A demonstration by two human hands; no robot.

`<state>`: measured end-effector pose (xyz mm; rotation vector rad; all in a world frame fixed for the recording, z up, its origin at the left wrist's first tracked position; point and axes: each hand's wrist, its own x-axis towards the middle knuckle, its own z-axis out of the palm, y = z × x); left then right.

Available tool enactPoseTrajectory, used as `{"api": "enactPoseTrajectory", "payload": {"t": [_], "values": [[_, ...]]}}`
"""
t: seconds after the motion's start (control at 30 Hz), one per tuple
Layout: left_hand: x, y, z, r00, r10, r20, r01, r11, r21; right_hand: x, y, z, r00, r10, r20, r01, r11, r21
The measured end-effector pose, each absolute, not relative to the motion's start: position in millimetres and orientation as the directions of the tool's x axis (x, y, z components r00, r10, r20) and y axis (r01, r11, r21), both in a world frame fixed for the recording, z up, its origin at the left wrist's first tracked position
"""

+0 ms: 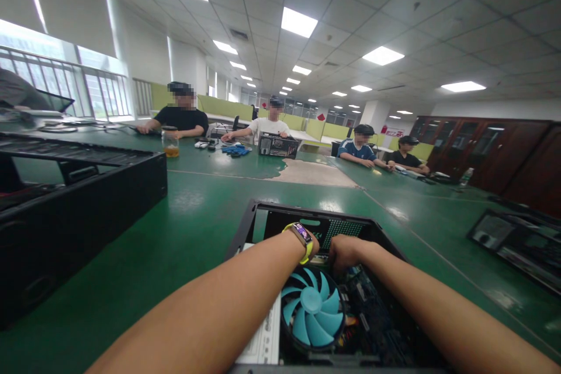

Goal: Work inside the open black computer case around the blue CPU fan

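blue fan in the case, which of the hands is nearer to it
Right, narrowly. The right hand is inside the open computer case just past the blue fan, at its far right edge. The left hand is bent down behind its wrist, slightly farther back; its fingers are hidden.

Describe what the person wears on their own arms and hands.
Both forearms are bare: no sleeves show in the picture, and neither hand wears a glove. The left wrist carries a slim fitness band with a yellow-green strap and a small dark rectangular screen showing purple and pink. The right hand and its wrist carry nothing that I can see. The left hand itself is mostly hidden behind its wrist.
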<state>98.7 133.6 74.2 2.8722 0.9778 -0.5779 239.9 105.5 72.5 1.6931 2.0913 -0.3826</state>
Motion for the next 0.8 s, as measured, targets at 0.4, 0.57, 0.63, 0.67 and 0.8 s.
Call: {"api": "enactPoseTrajectory", "payload": {"t": [0.4,0.57,0.63,0.67,0.8], "values": [[94,124,95,0.701,0.567,-0.433,0.567,-0.811,-0.143,245,109,71,-0.179,0.881,-0.439,0.971,0.23,0.066],[93,118,95,0.68,0.586,-0.44,0.588,-0.795,-0.15,242,107,72,-0.169,0.864,-0.475,0.971,0.228,0.069],[95,119,92,0.67,0.59,-0.45,0.596,-0.789,-0.146,242,107,72,-0.179,0.855,-0.487,0.97,0.236,0.059],[95,120,91,0.668,0.591,-0.453,0.599,-0.787,-0.144,242,107,72,-0.183,0.851,-0.493,0.969,0.24,0.054],[97,126,87,0.659,0.596,-0.459,0.608,-0.781,-0.142,242,107,72,-0.188,0.838,-0.513,0.968,0.245,0.045]]}}
